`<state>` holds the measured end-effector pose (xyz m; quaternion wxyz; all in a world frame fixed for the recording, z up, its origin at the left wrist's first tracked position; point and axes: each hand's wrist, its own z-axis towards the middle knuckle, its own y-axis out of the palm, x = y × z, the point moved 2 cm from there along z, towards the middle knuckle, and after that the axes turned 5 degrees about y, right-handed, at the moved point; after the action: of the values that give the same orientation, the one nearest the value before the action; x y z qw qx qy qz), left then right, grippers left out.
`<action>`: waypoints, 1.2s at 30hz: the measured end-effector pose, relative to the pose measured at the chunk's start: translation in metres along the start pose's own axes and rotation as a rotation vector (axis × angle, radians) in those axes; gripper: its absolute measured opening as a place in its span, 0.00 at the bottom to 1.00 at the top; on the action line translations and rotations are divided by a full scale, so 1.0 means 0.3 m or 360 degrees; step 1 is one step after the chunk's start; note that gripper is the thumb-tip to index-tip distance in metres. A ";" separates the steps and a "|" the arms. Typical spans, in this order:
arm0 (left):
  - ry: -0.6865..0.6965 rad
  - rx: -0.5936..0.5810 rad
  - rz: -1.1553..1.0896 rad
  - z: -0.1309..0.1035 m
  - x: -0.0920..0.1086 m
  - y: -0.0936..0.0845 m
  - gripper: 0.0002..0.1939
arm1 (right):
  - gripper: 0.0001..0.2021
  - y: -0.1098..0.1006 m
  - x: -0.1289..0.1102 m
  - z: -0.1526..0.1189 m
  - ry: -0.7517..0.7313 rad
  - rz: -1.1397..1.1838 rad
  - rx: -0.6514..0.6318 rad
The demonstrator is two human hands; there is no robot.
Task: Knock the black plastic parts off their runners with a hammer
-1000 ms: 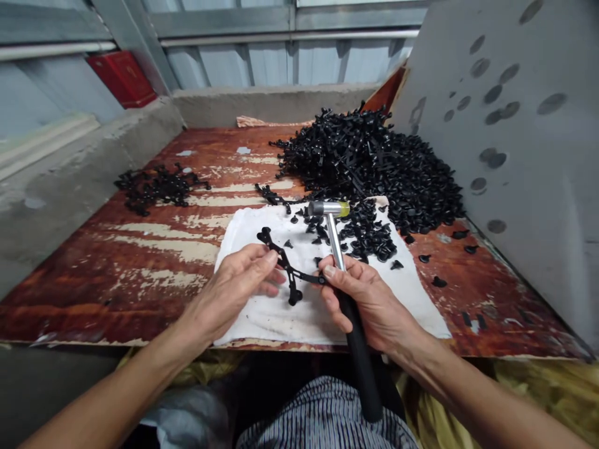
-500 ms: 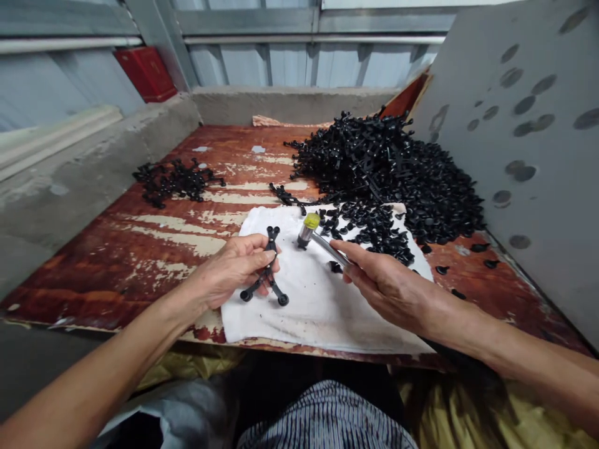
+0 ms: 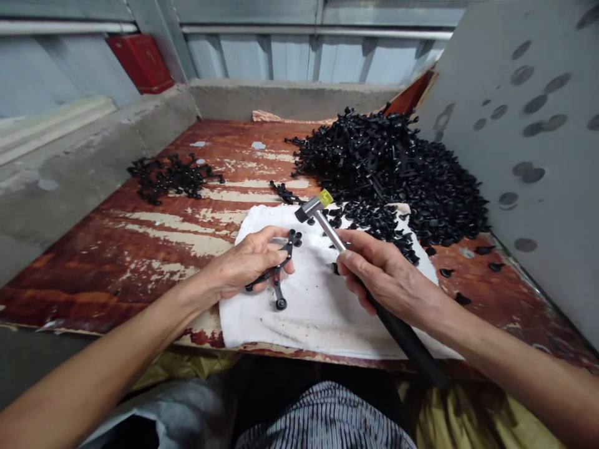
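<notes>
Between its thumb and fingers, my left hand holds a black jointed part with round ends, over a white cloth. My right hand is wrapped round a hammer with a metal shaft, a long black grip, one yellow face and one black face. The hammer head is raised above the cloth, up and to the right of the jointed part, and does not touch it. Small black pieces lie on the cloth's upper right, partly behind the hammer and my right hand.
A large heap of black parts stands at the back right, beside a grey spotted panel. A smaller pile lies on the left of the worn red table. A red box rests on the ledge.
The hammer has lifted and tilted, with its yellow face now to the upper right and its black grip showing. My left hand has moved right and turned the jointed part.
</notes>
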<state>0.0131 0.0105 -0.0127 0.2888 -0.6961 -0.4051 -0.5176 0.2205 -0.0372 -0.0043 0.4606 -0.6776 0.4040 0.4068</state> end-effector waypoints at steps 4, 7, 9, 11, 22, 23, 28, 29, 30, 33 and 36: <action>0.0087 -0.0182 0.0052 -0.004 0.009 -0.002 0.38 | 0.23 0.008 0.026 -0.044 0.0096 0.0148 0.0018; 0.0066 -0.0255 0.0080 -0.013 0.025 -0.010 0.30 | 0.25 0.010 0.042 -0.062 0.0138 0.0215 0.0028; 0.0044 -0.0212 0.0085 -0.016 0.033 -0.017 0.27 | 0.26 0.010 0.053 -0.072 0.0174 0.0259 0.0051; 0.0033 -0.0141 0.0100 -0.012 0.036 -0.021 0.26 | 0.27 0.010 0.063 -0.080 0.0211 0.0313 0.0075; -0.0018 0.0172 0.0081 0.051 0.038 -0.004 0.20 | 0.26 0.017 0.083 -0.112 0.0231 0.0515 0.0108; -0.0026 0.0175 0.0089 0.054 0.037 -0.004 0.20 | 0.26 0.018 0.086 -0.114 0.0234 0.0532 0.0109; -0.0015 0.0168 0.0088 0.061 0.029 -0.002 0.20 | 0.23 0.024 0.099 -0.123 0.0242 0.0577 0.0092; -0.0015 0.0171 0.0089 0.061 0.028 -0.001 0.20 | 0.23 0.024 0.101 -0.124 0.0242 0.0585 0.0089; -0.0017 0.0174 0.0093 0.060 0.028 -0.001 0.20 | 0.23 0.024 0.103 -0.126 0.0241 0.0594 0.0087; -0.0031 0.0185 0.0112 0.058 0.030 0.002 0.18 | 0.23 0.026 0.109 -0.128 0.0239 0.0623 0.0096; -0.0050 0.0207 0.0126 0.058 0.035 0.007 0.16 | 0.24 0.032 0.114 -0.128 0.0255 0.0655 0.0095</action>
<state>0.0247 0.0265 -0.0079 0.3472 -0.6994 -0.4145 -0.4674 0.2303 -0.0821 -0.0293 0.3542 -0.5969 0.5810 0.4250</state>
